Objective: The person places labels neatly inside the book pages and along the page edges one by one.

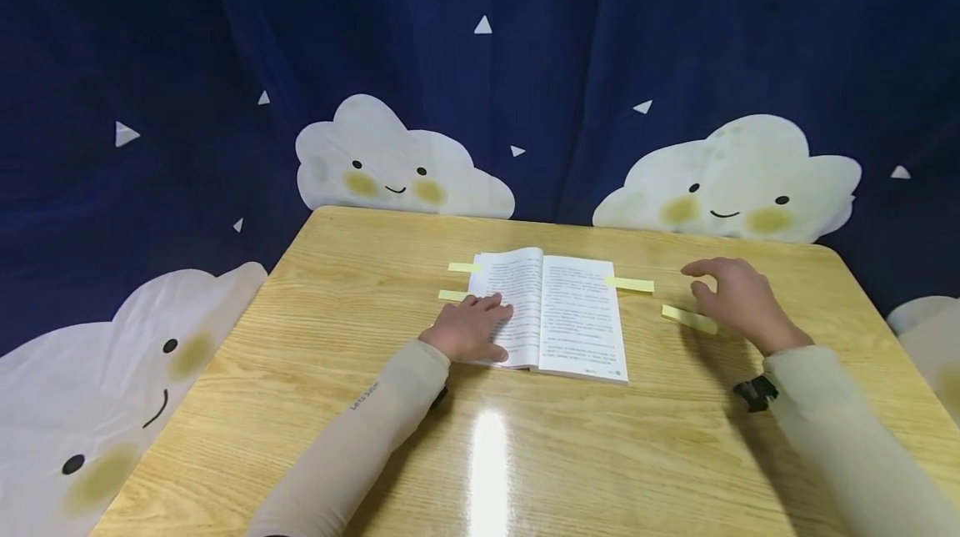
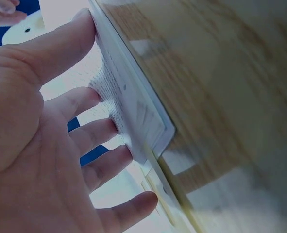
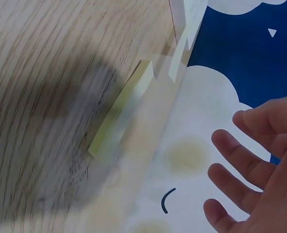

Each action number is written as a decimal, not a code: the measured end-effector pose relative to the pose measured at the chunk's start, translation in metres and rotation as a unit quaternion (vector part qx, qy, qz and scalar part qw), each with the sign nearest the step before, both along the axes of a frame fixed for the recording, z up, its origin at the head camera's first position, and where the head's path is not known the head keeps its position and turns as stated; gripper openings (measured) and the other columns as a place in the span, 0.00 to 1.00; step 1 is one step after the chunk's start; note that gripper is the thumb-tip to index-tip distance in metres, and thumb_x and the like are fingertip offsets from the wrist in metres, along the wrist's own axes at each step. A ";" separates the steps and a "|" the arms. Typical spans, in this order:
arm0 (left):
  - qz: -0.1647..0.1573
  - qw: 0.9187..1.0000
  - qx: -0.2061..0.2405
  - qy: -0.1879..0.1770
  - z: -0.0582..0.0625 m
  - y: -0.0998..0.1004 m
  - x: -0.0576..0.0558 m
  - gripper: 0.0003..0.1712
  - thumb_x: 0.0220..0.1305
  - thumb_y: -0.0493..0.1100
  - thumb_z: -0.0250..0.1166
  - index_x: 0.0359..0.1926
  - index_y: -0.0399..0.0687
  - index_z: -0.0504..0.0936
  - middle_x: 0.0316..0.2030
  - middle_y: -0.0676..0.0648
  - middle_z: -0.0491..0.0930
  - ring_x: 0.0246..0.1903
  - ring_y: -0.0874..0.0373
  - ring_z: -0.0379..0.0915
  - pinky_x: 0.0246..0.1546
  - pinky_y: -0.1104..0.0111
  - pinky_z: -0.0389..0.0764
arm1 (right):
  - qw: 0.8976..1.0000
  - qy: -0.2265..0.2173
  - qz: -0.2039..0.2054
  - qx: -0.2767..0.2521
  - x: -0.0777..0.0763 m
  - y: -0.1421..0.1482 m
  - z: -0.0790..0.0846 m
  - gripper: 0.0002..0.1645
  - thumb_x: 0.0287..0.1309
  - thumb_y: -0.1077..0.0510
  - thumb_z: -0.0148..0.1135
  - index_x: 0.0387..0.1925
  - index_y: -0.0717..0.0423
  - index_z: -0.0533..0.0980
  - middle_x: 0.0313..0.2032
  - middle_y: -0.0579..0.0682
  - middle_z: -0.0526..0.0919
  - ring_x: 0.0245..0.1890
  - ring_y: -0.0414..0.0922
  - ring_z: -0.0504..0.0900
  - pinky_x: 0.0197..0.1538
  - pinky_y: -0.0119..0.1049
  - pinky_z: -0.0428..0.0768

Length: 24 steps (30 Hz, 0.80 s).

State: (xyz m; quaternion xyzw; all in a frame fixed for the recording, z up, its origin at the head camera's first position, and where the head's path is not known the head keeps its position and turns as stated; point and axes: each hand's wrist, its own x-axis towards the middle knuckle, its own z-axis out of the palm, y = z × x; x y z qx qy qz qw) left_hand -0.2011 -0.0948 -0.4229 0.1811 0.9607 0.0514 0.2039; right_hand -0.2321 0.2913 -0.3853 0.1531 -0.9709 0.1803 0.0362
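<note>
An open book (image 1: 581,316) lies on the wooden table, its pages covered in printed text. My left hand (image 1: 465,330) rests on the left page with fingers spread; the left wrist view shows its fingertips (image 2: 118,160) against the page. Yellow sticky strips poke out of the book: an upper left strip (image 1: 463,268), a lower left strip (image 1: 452,296) and a right strip (image 1: 632,284). To the book's right lies a pad of yellow sticky notes (image 1: 686,318). Over that pad hovers my right hand (image 1: 738,299), fingers loosely bent, holding nothing; the right wrist view shows a gap between fingers and pad.
The light wooden table (image 1: 360,287) reaches back to a dark blue curtain (image 1: 555,62) with white smiling clouds and small triangles. A bright reflection runs along the tabletop below the book. Both forearms reach in from the front edge.
</note>
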 end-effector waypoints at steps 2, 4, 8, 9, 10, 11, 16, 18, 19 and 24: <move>0.001 1.000 -0.002 0.000 0.000 0.000 0.000 0.45 0.65 0.63 0.63 0.78 0.65 0.54 0.80 0.54 0.47 0.78 0.46 0.47 0.70 0.43 0.60 | 1.000 -0.002 0.000 0.004 0.002 0.003 0.001 0.19 0.66 0.61 0.53 0.54 0.65 0.79 0.54 0.71 0.81 0.25 0.47 0.72 0.34 0.42 0.68; 0.002 1.000 -0.003 0.001 0.001 0.000 0.000 0.45 0.65 0.63 0.63 0.78 0.65 0.55 0.80 0.54 0.48 0.78 0.46 0.47 0.70 0.43 0.60 | 1.000 -0.011 -0.002 0.003 0.003 0.005 0.001 0.19 0.67 0.61 0.53 0.55 0.66 0.79 0.53 0.71 0.81 0.22 0.44 0.70 0.36 0.42 0.69; 0.004 1.000 -0.002 0.002 0.001 0.000 0.000 0.45 0.65 0.63 0.63 0.77 0.65 0.55 0.80 0.54 0.48 0.78 0.46 0.48 0.70 0.43 0.60 | 1.000 -0.022 -0.012 -0.001 0.004 0.007 0.000 0.20 0.68 0.60 0.53 0.56 0.67 0.78 0.53 0.71 0.81 0.28 0.51 0.77 0.38 0.46 0.72; 0.003 1.000 -0.001 0.002 0.001 0.000 0.000 0.45 0.65 0.63 0.63 0.78 0.65 0.55 0.80 0.54 0.48 0.78 0.46 0.48 0.70 0.43 0.60 | 1.000 -0.023 -0.014 -0.003 0.005 0.007 -0.001 0.20 0.68 0.60 0.52 0.55 0.67 0.78 0.53 0.71 0.81 0.32 0.55 0.80 0.39 0.48 0.74; 0.003 1.000 -0.001 0.002 0.001 0.000 0.000 0.45 0.65 0.63 0.63 0.78 0.65 0.55 0.80 0.54 0.48 0.78 0.46 0.47 0.70 0.43 0.60 | 1.000 -0.023 -0.016 -0.004 0.005 0.008 -0.001 0.21 0.67 0.60 0.52 0.55 0.68 0.78 0.52 0.71 0.81 0.36 0.59 0.81 0.40 0.51 0.75; 0.004 1.000 -0.001 0.002 0.001 0.000 0.000 0.45 0.65 0.63 0.63 0.78 0.65 0.55 0.80 0.54 0.48 0.78 0.46 0.47 0.70 0.43 0.60 | 1.000 -0.024 -0.018 -0.005 0.005 0.009 -0.002 0.21 0.67 0.60 0.52 0.55 0.68 0.78 0.51 0.71 0.82 0.40 0.62 0.82 0.41 0.53 0.76; 0.005 1.000 -0.003 0.000 0.001 0.002 0.000 0.45 0.65 0.63 0.63 0.78 0.65 0.55 0.80 0.54 0.48 0.78 0.46 0.47 0.70 0.43 0.60 | 0.999 -0.029 -0.031 0.008 0.004 0.014 -0.010 0.18 0.65 0.60 0.55 0.48 0.69 0.80 0.44 0.69 0.84 0.41 0.63 0.82 0.42 0.58 0.78; 0.005 1.000 -0.002 -0.001 0.001 0.002 0.000 0.45 0.65 0.63 0.63 0.78 0.65 0.55 0.80 0.54 0.48 0.78 0.46 0.47 0.70 0.43 0.60 | 0.999 -0.033 -0.037 0.016 0.002 0.016 -0.014 0.16 0.64 0.60 0.57 0.45 0.69 0.81 0.41 0.67 0.85 0.37 0.60 0.83 0.40 0.56 0.78; 0.004 1.000 -0.002 -0.001 0.001 0.002 0.000 0.45 0.65 0.63 0.63 0.78 0.65 0.55 0.80 0.54 0.48 0.78 0.46 0.47 0.70 0.43 0.61 | 0.998 -0.036 -0.040 0.018 0.002 0.017 -0.015 0.15 0.64 0.60 0.58 0.43 0.69 0.81 0.40 0.67 0.85 0.36 0.59 0.82 0.39 0.55 0.79; 0.003 1.000 -0.002 0.001 0.000 0.002 0.001 0.45 0.65 0.63 0.63 0.77 0.65 0.55 0.80 0.54 0.48 0.78 0.46 0.47 0.70 0.43 0.61 | 0.997 -0.052 -0.052 0.023 -0.001 0.021 -0.022 0.14 0.63 0.59 0.59 0.42 0.68 0.81 0.38 0.66 0.85 0.34 0.56 0.82 0.37 0.52 0.79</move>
